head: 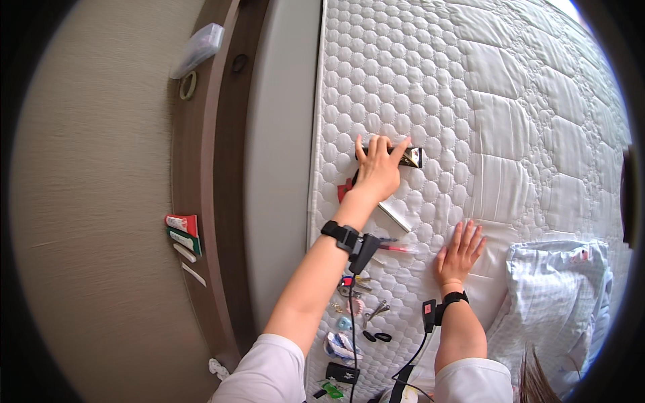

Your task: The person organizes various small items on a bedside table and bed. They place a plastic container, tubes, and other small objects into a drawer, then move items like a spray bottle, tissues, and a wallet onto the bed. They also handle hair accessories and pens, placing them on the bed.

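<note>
My left hand reaches over a black tube lying on the white quilted mattress cover, its fingers spread along the tube; whether they grip it I cannot tell. Partly beneath that hand and wrist are a red item and a slim silvery-white bar. My right hand rests flat on the cover, fingers apart, holding nothing. Near my left wrist lie pens. Closer to me are keys, a pink coiled hair tie, nail clippers and black hair bands.
Folded checked cloth lies at the right. Nearer are a blue-white scrunchie, a black pouch and a green packet. The wooden ledge holds red and green tubes, tape and a plastic box. Cables trail from both wrists.
</note>
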Tool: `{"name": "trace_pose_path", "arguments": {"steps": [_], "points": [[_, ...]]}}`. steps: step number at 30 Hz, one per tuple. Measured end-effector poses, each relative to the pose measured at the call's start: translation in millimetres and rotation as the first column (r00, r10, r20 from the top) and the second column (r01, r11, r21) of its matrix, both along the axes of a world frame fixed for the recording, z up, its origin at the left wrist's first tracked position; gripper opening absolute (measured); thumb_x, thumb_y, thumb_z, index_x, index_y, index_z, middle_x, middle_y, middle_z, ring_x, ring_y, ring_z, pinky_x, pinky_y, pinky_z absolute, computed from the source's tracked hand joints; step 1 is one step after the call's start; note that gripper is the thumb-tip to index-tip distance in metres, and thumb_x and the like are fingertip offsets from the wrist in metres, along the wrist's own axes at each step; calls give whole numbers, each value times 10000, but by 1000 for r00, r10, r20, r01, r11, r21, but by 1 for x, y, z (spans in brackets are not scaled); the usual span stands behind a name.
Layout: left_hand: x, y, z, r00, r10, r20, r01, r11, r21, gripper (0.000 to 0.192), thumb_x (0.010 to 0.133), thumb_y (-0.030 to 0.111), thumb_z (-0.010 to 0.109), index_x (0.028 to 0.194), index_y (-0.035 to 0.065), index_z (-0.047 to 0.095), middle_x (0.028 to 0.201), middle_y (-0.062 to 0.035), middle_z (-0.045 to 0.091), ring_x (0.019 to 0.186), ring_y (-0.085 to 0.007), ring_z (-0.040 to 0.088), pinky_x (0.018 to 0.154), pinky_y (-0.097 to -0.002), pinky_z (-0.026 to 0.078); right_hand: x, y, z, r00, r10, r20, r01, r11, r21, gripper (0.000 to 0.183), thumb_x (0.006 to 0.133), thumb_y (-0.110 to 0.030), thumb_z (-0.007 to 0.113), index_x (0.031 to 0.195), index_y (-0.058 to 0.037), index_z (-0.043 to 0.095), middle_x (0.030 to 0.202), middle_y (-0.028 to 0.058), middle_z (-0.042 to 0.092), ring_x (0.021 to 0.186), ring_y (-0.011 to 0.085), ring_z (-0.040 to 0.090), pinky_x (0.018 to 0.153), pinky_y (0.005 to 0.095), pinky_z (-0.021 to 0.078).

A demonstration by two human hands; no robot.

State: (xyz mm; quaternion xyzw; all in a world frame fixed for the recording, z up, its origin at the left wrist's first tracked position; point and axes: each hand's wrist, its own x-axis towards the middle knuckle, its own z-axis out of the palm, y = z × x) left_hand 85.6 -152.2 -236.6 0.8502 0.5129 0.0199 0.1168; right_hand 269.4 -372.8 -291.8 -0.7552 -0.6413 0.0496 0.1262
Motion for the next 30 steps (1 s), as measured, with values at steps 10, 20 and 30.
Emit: {"name": "trace_pose_path", "arguments": {"steps": [10, 20, 30], "points": [[-114, -42, -16, 914, 237, 329, -284, 953, 101, 498, 865, 128, 424, 1356, 64, 469, 1437, -132, 424, 1368, -332, 327, 1128, -458, 230, -4, 4, 7, 1000, 5, 3, -5, 999, -35, 724, 768, -188, 499, 1450, -55, 294, 1530, 172, 231, 1413, 416, 177, 1154, 579, 88], [-108, -63, -31, 913, 311, 264, -356, 923, 144, 564, 866, 250, 388, 1400, 73, 414, 1484, -143, 356, 1402, -325, 277, 1131, -495, 188, -5, 2, 5, 1000, 1, 23, 1, 997, -71, 731, 750, -156, 484, 1446, -34, 298, 1530, 179, 226, 1419, 418, 162, 1152, 578, 90], [-110, -60, -32, 895, 333, 296, -380, 918, 116, 561, 850, 214, 406, 1398, 91, 390, 1481, -127, 346, 1405, -310, 268, 1134, -496, 184, -8, 2, 12, 998, 29, 62, -24, 995, -92, 711, 784, -175, 428, 1456, -11, 264, 1522, 213, 219, 1413, 444, 148, 1145, 596, 81]]}}
